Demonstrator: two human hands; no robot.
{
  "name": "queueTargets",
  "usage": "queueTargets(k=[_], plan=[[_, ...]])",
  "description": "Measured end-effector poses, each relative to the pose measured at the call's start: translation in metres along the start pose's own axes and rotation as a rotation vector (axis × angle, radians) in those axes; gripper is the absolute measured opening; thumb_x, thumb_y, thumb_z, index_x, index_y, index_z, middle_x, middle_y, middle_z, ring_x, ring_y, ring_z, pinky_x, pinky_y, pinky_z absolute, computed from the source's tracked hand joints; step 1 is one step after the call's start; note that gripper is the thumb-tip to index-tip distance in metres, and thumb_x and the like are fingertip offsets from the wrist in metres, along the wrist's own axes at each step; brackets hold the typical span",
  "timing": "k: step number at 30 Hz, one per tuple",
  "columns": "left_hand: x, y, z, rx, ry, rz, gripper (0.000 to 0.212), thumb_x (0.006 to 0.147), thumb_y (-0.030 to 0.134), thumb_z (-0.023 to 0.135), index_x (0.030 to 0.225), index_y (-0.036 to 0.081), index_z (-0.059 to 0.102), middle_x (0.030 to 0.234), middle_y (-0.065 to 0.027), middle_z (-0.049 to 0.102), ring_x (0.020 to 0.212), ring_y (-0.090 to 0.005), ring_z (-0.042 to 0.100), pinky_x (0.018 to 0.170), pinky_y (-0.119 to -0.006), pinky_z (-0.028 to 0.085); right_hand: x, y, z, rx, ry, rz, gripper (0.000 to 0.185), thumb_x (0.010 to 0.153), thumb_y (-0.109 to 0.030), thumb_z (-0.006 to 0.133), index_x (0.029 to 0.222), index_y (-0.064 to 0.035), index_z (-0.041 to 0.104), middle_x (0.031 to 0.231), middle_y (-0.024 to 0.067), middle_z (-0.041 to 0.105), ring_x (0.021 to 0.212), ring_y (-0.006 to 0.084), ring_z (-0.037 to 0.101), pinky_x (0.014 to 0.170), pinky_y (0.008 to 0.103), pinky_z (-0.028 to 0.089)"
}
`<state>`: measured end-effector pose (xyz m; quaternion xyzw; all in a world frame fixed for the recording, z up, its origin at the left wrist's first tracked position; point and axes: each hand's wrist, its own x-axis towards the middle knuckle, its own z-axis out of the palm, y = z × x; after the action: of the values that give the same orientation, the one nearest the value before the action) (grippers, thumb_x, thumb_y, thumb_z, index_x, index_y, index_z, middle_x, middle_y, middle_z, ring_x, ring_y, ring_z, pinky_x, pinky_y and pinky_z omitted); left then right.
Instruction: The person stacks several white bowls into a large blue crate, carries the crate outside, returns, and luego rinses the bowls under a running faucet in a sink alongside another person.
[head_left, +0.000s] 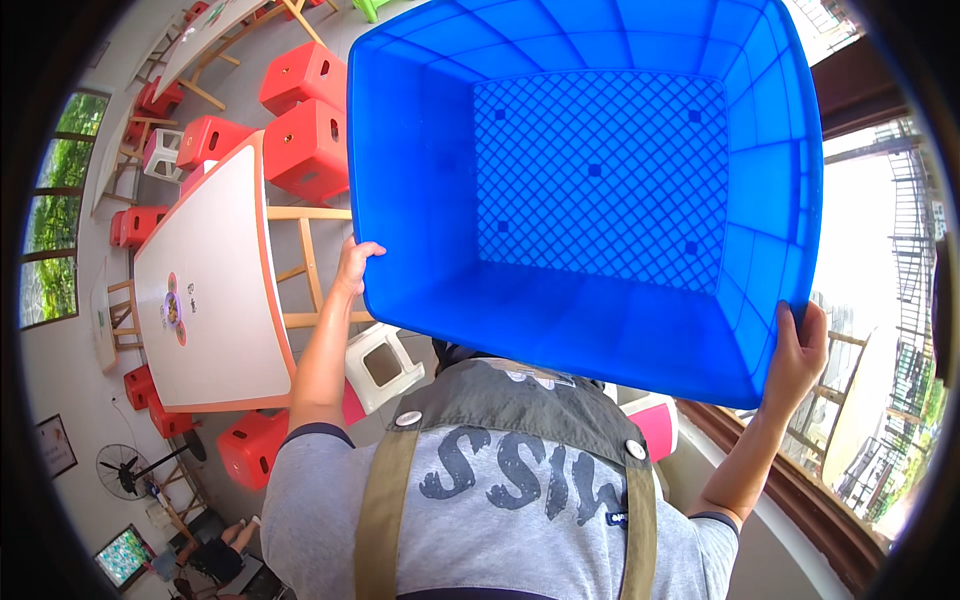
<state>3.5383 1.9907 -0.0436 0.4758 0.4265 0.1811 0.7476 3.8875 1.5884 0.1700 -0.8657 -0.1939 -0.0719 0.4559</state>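
Note:
A large blue plastic bin (600, 315) is held up in front of my chest, its open top turned towards me. Its inside holds nothing, and a lattice pattern covers its bottom. My left hand (358, 264) grips the rim at the bin's lower left side, with the thumb over the edge. At the lower right corner, my right hand (799, 349) is closed around the rim. The fingers behind the rim are partly hidden on both sides. Below the bin are my grey shirt and a dark apron with olive straps.
To the left stands a white table (217, 300) with an orange edge and a small bowl on it. Red plastic stools (307, 146) surround it, with a white stool (382, 367) nearer me. A brown window frame (810, 480) runs along the right. A person sits at the lower left, near a fan (124, 471).

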Motion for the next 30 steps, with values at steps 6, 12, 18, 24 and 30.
queueTargets(k=[6,12,18,24,30], plan=[[-0.083,-0.059,0.050,-0.032,0.143,0.161,0.034,0.063,0.004,0.051,0.097,-0.003,0.054,0.085,-0.0139,0.060,0.072,-0.0231,0.061,0.065,-0.033,0.052,-0.007,0.078,-0.049,0.097,-0.043,-0.075,0.009,0.081,-0.004,0.062,0.089,-0.0015,0.058,0.072,-0.0030,0.052,0.063,0.0022,0.043,0.057,0.0152,0.035],[-0.103,-0.122,0.048,-0.044,0.315,0.286,0.032,0.063,0.003,0.051,0.094,-0.003,0.055,0.084,-0.0140,0.060,0.075,-0.0234,0.060,0.068,-0.034,0.051,-0.056,0.127,-0.049,0.225,0.054,-0.229,0.011,0.081,-0.003,0.061,0.091,0.0003,0.058,0.075,-0.0013,0.054,0.065,0.0034,0.046,0.061,0.0157,0.038],[-0.064,-0.151,0.013,-0.094,0.226,0.383,0.034,0.063,0.002,0.050,0.096,-0.003,0.054,0.088,-0.0137,0.060,0.078,-0.0242,0.059,0.070,-0.033,0.050,-0.135,0.153,-0.030,0.199,0.276,-0.237,0.015,0.080,-0.004,0.063,0.093,0.0021,0.058,0.082,0.0023,0.057,0.075,0.0065,0.051,0.067,0.0183,0.041],[0.047,-0.156,-0.036,-0.136,-0.017,0.334,0.039,0.062,0.001,0.048,0.100,-0.004,0.052,0.089,-0.0148,0.059,0.078,-0.0255,0.059,0.071,-0.034,0.050,-0.168,0.108,0.018,0.117,0.364,-0.122,0.019,0.081,-0.008,0.063,0.096,0.0017,0.059,0.086,0.0033,0.059,0.078,0.0093,0.052,0.073,0.0210,0.041],[0.150,-0.193,-0.051,-0.157,-0.113,0.297,0.048,0.061,0.004,0.050,0.108,-0.005,0.049,0.096,-0.0190,0.057,0.087,-0.0305,0.057,0.077,-0.039,0.050,-0.196,0.054,0.086,-0.032,0.487,-0.119,0.018,0.081,-0.007,0.063,0.097,0.0014,0.059,0.087,0.0028,0.060,0.077,0.0089,0.053,0.071,0.0212,0.042]])
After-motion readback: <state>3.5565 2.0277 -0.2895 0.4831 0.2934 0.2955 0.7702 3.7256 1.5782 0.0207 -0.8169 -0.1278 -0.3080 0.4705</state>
